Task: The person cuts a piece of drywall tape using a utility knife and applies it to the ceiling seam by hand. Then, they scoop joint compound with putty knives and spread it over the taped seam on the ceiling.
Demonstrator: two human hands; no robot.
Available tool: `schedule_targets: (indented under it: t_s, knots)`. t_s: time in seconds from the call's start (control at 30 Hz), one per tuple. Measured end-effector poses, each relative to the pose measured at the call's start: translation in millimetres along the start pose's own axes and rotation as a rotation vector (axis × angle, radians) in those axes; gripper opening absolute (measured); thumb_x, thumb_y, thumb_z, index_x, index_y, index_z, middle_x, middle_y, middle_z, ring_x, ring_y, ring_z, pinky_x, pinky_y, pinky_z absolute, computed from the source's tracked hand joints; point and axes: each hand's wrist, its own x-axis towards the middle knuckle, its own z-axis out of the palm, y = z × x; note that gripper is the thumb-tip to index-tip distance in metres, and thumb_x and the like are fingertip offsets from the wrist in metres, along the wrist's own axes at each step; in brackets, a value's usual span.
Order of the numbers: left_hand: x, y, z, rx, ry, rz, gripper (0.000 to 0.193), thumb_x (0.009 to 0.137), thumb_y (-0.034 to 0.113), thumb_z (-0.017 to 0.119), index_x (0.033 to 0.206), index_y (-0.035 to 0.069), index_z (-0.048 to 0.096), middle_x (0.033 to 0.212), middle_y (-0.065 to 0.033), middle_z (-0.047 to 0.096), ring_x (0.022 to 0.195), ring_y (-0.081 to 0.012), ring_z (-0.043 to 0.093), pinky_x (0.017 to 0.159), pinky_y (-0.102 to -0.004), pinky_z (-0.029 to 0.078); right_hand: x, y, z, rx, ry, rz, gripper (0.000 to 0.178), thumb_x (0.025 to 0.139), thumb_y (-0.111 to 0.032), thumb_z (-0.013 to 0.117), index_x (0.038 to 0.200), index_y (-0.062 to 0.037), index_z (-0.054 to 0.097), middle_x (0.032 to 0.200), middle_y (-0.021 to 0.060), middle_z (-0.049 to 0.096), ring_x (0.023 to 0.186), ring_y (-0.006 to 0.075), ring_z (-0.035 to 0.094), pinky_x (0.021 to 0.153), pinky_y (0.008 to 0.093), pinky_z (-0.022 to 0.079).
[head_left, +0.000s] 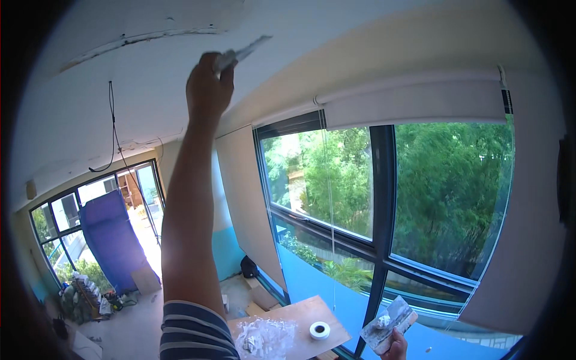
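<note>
My left arm, in a striped sleeve, reaches straight up and my left hand [207, 90] grips a putty knife [243, 53]. Its flat blade lies against the white ceiling [150, 78]. A cracked, rough seam [138, 39] runs across the ceiling just left of the blade. Low at the right, my right hand [395, 347] holds a flat grey plaster board [389, 324] with a lump of white filler on it.
Below stands a wooden board [300, 318] bearing a tape roll [319, 330] and a crumpled plastic bag [264, 339]. A large dark-framed window [378, 204] with a roller blind [414, 102] fills the right. A black cable [111, 126] hangs from the ceiling. A blue panel [111, 240] and clutter stand far left.
</note>
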Motion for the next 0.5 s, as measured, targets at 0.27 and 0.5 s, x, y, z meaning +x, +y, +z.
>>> schedule_targets:
  t_s: [0.27, 0.5]
  knots:
    - [104.3, -5.1, 6.2, 0.095, 0.105, 0.102, 0.044, 0.084, 0.040, 0.070, 0.109, 0.005, 0.060, 0.100, -0.0206, 0.069, 0.094, -0.0418, 0.066, 0.081, -0.0466, 0.053, -23.3, -21.4, 20.4, 0.193, -0.094, 0.040, 0.050, 0.095, -0.031, 0.055, 0.135, -0.0033, 0.041, 0.114, 0.0107, 0.057, 0.106, 0.0271, 0.056, 0.095, 0.0419, 0.049]
    - [114.1, -3.3, -16.4, 0.243, 0.174, -0.066, 0.055, 0.083, 0.045, 0.070, 0.115, 0.002, 0.057, 0.106, -0.0214, 0.068, 0.099, -0.0410, 0.065, 0.086, -0.0455, 0.052, -29.9, -17.3, -1.7, 0.149, -0.017, 0.017, 0.050, 0.096, -0.031, 0.054, 0.135, -0.0032, 0.041, 0.115, 0.0113, 0.057, 0.106, 0.0274, 0.056, 0.094, 0.0421, 0.049]
